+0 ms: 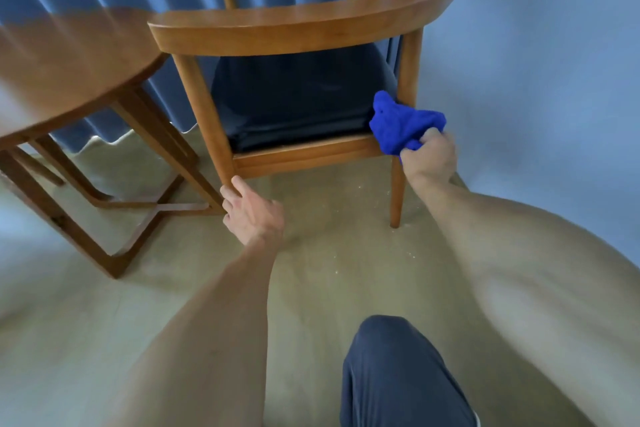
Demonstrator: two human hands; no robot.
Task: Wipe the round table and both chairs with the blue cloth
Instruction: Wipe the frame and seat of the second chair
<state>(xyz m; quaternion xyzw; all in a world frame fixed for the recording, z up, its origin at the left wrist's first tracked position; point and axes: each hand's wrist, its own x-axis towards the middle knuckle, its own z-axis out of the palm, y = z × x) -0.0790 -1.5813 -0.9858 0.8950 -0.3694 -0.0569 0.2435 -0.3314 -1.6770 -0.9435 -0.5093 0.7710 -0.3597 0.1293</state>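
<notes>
The wooden chair [291, 28] has a smooth curved back rail and a dark padded seat [294, 104]. The right hand [429, 158] grips the fluffy blue cloth [403, 126], bunched against the chair's right rear leg at seat level. The left hand [251, 210], arm stretched forward, curls its fingers round the left rear leg. The round table [69, 69], glossy wood, stands just beside the chair on the left.
</notes>
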